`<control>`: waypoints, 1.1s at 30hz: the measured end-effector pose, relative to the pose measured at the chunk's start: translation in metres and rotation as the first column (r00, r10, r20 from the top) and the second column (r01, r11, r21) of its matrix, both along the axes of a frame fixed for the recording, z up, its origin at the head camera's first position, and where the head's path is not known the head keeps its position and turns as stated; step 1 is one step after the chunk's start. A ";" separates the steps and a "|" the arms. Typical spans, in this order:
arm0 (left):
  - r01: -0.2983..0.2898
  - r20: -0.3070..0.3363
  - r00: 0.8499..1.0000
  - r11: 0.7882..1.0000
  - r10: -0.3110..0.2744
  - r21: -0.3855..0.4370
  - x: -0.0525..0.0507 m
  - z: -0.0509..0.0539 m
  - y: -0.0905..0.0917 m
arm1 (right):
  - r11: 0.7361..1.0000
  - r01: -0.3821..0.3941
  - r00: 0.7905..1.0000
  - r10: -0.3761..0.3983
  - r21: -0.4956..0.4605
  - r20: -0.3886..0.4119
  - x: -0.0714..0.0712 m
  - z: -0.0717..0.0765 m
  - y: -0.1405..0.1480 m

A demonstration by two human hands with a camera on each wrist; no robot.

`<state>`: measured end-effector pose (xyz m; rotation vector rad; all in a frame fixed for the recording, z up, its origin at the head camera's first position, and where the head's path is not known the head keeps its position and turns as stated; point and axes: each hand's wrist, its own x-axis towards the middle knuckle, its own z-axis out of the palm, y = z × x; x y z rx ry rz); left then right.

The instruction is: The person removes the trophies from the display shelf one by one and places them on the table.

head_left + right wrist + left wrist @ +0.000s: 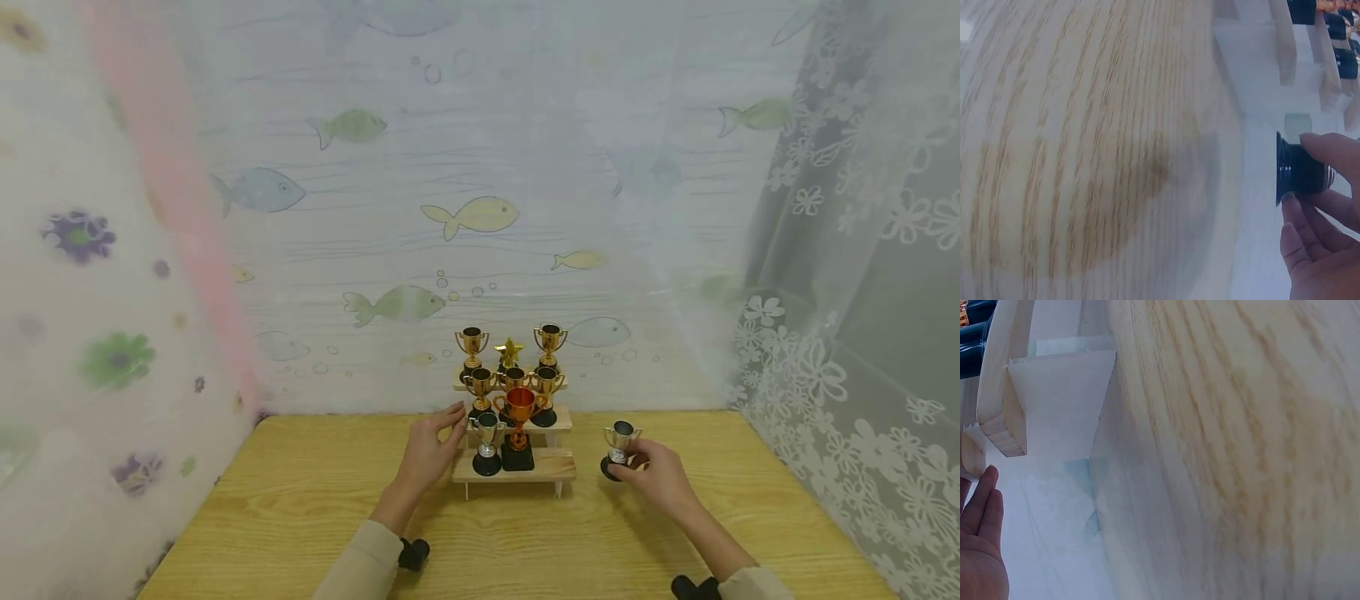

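My right hand (660, 477) pinches a small silver trophy cup (621, 437) by its black base, to the right of a tiered wooden stand (551, 467). In the right wrist view the black base (1300, 167) sits between thumb and fingers. My left hand (431, 446) is at the stand's left side, fingers fairly straight, fingertips at the end of a shelf (972, 456); whether they touch it I cannot tell. On the bottom shelf are another silver trophy (487, 446) and an orange-red trophy (519, 408). Gold trophies (481, 383) fill the middle tier; two gold cups and a star trophy (510, 352) stand on top.
The stand rests on a wood-grain table (315, 483) near its back edge. Behind hangs a fish-print curtain (480, 167), with a flowered curtain (105, 292) on the left and white lace (825, 358) on the right.
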<state>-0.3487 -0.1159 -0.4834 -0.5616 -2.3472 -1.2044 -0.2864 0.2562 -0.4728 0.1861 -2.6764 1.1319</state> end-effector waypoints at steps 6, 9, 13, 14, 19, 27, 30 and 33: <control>0.005 -0.009 1.000 1.000 -0.005 -0.002 -0.001 -0.001 0.000 | 1.000 0.008 1.000 -0.008 0.010 0.001 -0.003 -0.004 0.005; 0.007 -0.010 1.000 1.000 -0.007 0.001 -0.001 -0.001 0.000 | 1.000 0.012 1.000 -0.012 0.007 0.005 -0.004 -0.005 0.008; 0.006 -0.005 1.000 1.000 -0.006 0.001 0.000 0.000 0.000 | 1.000 0.020 1.000 -0.020 -0.009 0.022 -0.004 -0.007 0.011; 0.004 -0.007 1.000 1.000 -0.004 -0.001 -0.001 -0.001 0.000 | 1.000 0.020 0.999 -0.020 -0.011 0.027 -0.005 -0.008 0.012; 0.001 -0.012 1.000 1.000 -0.001 -0.003 -0.001 0.000 0.000 | 0.999 0.044 0.997 -0.043 -0.019 0.058 -0.007 -0.013 0.018; -0.007 -0.010 1.000 1.000 0.007 -0.006 -0.002 0.001 0.001 | 0.998 0.065 0.996 -0.063 -0.023 0.069 -0.011 -0.017 0.023; -0.007 -0.014 1.000 1.000 0.007 -0.004 -0.002 0.002 0.001 | 0.997 0.067 0.995 -0.064 -0.037 0.082 -0.011 -0.017 0.025; -0.003 -0.017 1.000 1.000 0.003 0.000 -0.002 0.002 0.001 | 0.996 0.071 0.993 -0.065 -0.061 0.103 -0.011 -0.018 0.026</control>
